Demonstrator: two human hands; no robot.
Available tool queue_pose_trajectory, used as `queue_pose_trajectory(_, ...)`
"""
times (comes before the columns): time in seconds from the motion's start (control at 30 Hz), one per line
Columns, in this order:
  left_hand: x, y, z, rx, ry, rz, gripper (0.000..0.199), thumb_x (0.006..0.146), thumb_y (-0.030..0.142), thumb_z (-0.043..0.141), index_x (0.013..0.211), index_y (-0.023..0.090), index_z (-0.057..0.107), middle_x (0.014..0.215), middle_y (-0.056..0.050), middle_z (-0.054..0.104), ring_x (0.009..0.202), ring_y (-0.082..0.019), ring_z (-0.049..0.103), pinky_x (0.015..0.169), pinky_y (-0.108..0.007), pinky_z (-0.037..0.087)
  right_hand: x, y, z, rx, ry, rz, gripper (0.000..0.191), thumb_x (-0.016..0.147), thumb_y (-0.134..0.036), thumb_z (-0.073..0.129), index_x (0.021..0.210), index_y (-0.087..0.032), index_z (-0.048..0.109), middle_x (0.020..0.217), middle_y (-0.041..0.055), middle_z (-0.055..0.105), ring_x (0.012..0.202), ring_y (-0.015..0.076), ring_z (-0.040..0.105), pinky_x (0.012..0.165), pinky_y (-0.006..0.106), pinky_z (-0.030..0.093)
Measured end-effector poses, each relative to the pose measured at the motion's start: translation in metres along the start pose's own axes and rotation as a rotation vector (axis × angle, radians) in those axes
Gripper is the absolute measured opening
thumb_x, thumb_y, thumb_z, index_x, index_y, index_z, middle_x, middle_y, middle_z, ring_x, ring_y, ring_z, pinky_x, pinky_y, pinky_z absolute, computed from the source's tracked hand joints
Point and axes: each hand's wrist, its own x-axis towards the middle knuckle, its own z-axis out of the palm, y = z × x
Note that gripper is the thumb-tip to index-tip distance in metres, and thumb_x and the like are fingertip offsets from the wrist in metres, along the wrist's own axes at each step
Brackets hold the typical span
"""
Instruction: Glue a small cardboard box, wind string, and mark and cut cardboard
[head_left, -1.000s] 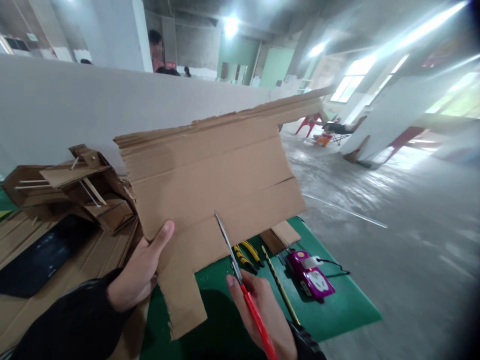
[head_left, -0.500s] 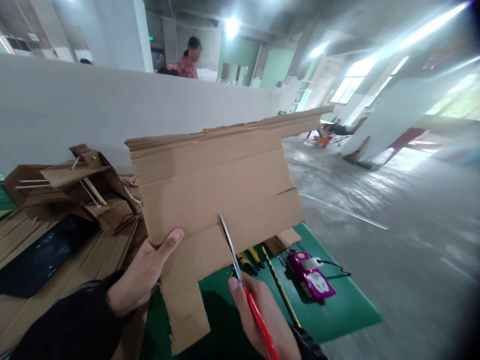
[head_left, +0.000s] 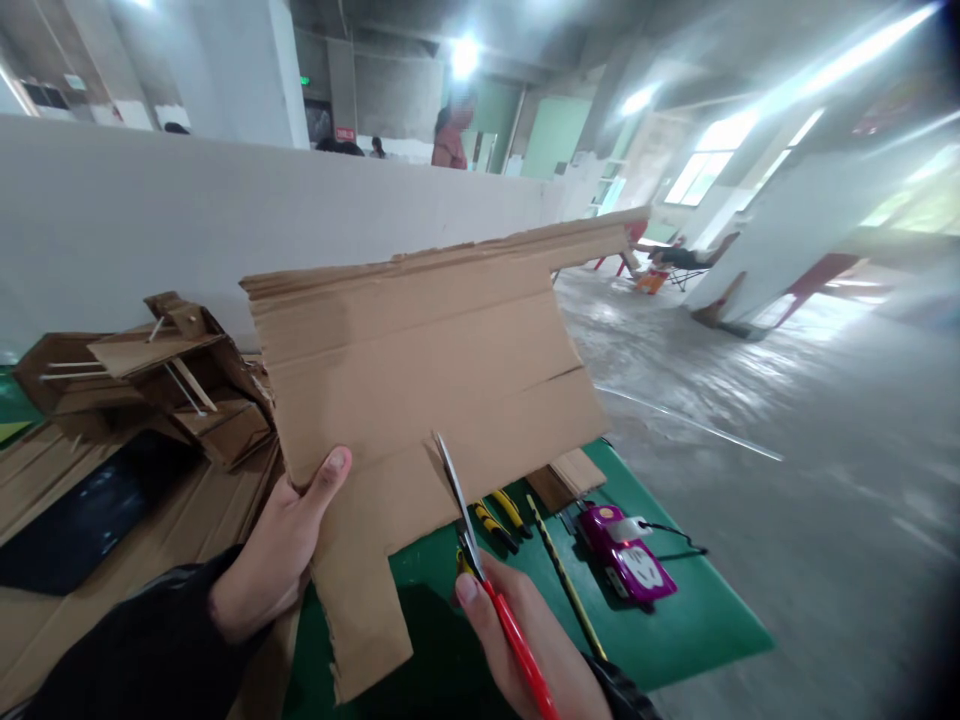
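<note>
A large, irregular cardboard sheet (head_left: 427, 370) is held up and tilted above the green table. My left hand (head_left: 281, 545) grips its lower left edge, thumb on the near face and the other fingers hidden behind. In my right hand (head_left: 517, 630) are scissors with red handles (head_left: 521, 645). One blade lies over the face of the sheet, pointing up and left, and the blades cross the sheet's lower edge near its middle. Whether the other blade is behind the cardboard cannot be made out.
Yellow-black pliers (head_left: 499, 520), a striped rod (head_left: 566, 575) and a purple power adapter (head_left: 626, 555) lie on the green table (head_left: 697, 620). At left are a cardboard structure (head_left: 180, 375) and a black panel (head_left: 97, 505). A person (head_left: 450, 140) is beyond the white wall (head_left: 150, 200).
The cardboard sheet and my left hand have shifted slightly left. The scissors have moved a little left with the sheet. Behind the wall, the person has moved right.
</note>
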Motion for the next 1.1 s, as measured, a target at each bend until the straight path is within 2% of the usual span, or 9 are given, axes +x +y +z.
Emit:
queue_pose_trajectory(0.1,0.0003,0.002,0.0009,0.007,0.0,-0.012,0.067,0.069,0.048,0.08,0.126,0.019,0.06,0.102,-0.008,0.077,0.098,-0.03,0.071,0.081,-0.032,0.06,-0.0004,0.0029,0.0002,0.031,-0.073,0.077,0.045,0.099,-0.054,0.031,0.076,-0.019,0.048,0.069,0.0,0.051,0.061,0.0131,0.041,0.056,0.026,0.032)
queue_pose_trajectory(0.23,0.0009,0.0009,-0.0009,0.015,-0.02,-0.009,0.065,0.07,0.048,0.079,0.126,0.02,0.06,0.101,-0.008,0.077,0.097,-0.03,0.072,0.081,-0.032,0.06,-0.0004,0.0046,0.001,0.037,-0.07,0.134,0.047,0.098,-0.057,0.031,0.074,-0.019,0.046,0.068,-0.0018,0.044,0.059,0.0123,0.035,0.054,0.027,0.028)
queue_pose_trajectory(0.47,0.0005,-0.001,-0.0035,0.023,-0.05,0.012,0.063,0.073,0.046,0.078,0.128,0.02,0.059,0.11,-0.009,0.074,0.099,-0.028,0.071,0.081,-0.031,0.06,-0.0015,0.0022,-0.0015,0.018,-0.073,0.129,0.046,0.098,-0.056,0.031,0.075,-0.019,0.046,0.068,-0.0015,0.045,0.06,0.0126,0.036,0.055,0.028,0.027)
queue_pose_trajectory(0.77,0.0013,-0.0019,-0.0035,0.029,-0.023,0.025,0.057,0.072,0.045,0.078,0.121,0.021,0.064,0.105,-0.007,0.076,0.094,-0.029,0.072,0.073,-0.032,0.063,-0.0036,-0.0018,-0.0062,-0.01,-0.09,0.136,0.041,0.098,-0.053,0.035,0.076,-0.02,0.045,0.068,-0.0015,0.047,0.06,0.0134,0.04,0.056,0.028,0.028)
queue_pose_trajectory(1.1,0.0014,-0.0019,-0.0047,0.005,-0.033,0.034,0.052,0.071,0.045,0.079,0.116,0.023,0.067,0.103,-0.004,0.077,0.095,-0.027,0.072,0.076,-0.032,0.062,-0.001,0.0055,-0.0004,0.029,-0.051,0.153,0.039,0.095,-0.05,0.047,0.072,-0.019,0.042,0.065,-0.0044,0.034,0.058,0.0111,0.029,0.052,0.027,0.022)
